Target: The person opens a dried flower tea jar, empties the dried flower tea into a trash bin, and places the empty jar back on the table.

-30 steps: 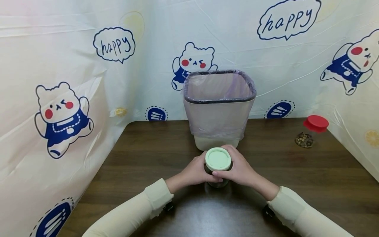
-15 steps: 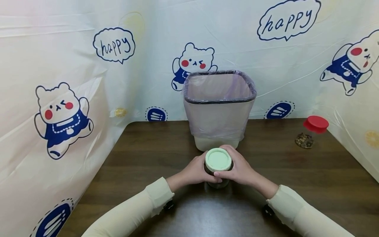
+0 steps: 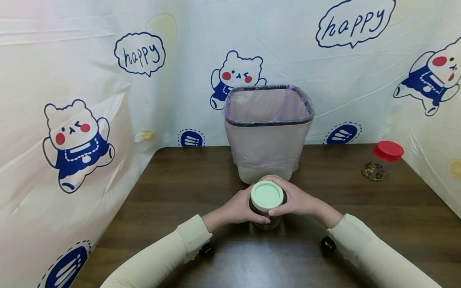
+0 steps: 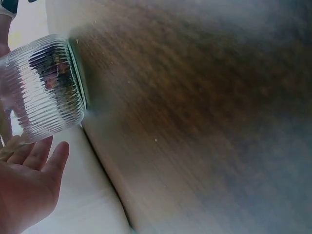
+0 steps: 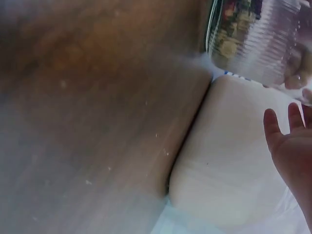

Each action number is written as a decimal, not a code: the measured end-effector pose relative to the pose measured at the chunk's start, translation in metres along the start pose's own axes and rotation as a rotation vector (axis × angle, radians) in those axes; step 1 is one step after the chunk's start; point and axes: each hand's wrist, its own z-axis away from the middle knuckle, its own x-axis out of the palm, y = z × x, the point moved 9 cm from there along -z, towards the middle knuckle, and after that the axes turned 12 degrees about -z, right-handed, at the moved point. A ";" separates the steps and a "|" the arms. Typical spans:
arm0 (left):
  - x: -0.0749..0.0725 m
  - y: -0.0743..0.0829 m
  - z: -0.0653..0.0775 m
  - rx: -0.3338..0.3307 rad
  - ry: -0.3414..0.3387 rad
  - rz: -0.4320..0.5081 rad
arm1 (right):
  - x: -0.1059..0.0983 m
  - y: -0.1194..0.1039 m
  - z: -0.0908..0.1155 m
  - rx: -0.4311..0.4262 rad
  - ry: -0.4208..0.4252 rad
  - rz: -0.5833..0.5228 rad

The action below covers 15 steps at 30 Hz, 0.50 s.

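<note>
A ribbed clear glass jar (image 4: 53, 87) with a pale green lid (image 3: 267, 195) stands upright near the middle of the table. Dark dried bits show inside it in both wrist views. My left hand (image 3: 235, 208) grips the jar's upper side from the left, its thumb across the front. From the other side my right hand (image 3: 296, 199) curls round the jar just under the lid, thumb at the front and fingers behind. The lower fingers of both hands stick out beside the glass in the wrist views.
Right behind the jar stands a pale bin (image 3: 268, 146) lined with a thin purple bag. A clear jar with a red lid (image 3: 388, 151) and dried bits (image 3: 373, 171) at its bottom is at the back right. Printed cloth (image 3: 191, 48) hangs round the brown table (image 3: 187, 176).
My right hand has turned a little round the jar, and its thumb has slid right, away from the left thumb. The left hand keeps its grip with barely any motion.
</note>
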 end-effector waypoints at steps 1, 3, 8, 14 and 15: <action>0.000 0.000 0.000 0.001 -0.001 0.002 | 0.000 0.000 0.000 0.001 -0.007 -0.010; 0.000 0.000 0.000 0.001 -0.003 0.005 | 0.001 0.000 0.000 0.007 -0.007 -0.019; 0.001 0.000 0.000 -0.008 0.001 0.000 | 0.001 -0.001 0.004 0.003 0.035 0.017; 0.000 0.001 0.002 -0.005 0.017 0.007 | 0.004 -0.005 0.011 0.031 0.126 0.070; 0.000 0.001 0.002 -0.003 0.018 0.008 | 0.004 -0.006 0.013 0.049 0.148 0.074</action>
